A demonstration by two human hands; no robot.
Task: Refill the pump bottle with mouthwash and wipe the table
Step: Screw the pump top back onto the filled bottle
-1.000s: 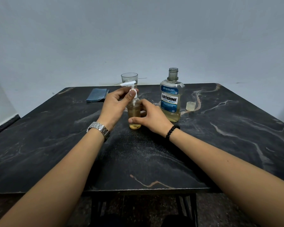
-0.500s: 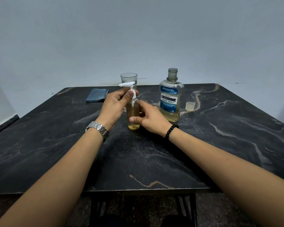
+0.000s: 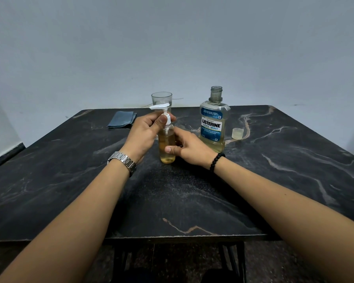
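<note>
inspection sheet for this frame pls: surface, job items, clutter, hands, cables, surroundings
Surface: dark marble-pattern table, no spill visible.
Job's things: pump bottle upright, amber liquid inside, white pump head seated on its neck; mouthwash bottle upright, uncapped, partly full; its cap lies on the table to the right; folded blue cloth at far left.
Clutter: empty glass behind the pump bottle.
Hands: left hand grips the pump collar; right hand holds the bottle body.
Cables: thin wire behind the glass, unclear.
Surroundings: plain pale wall.
</note>
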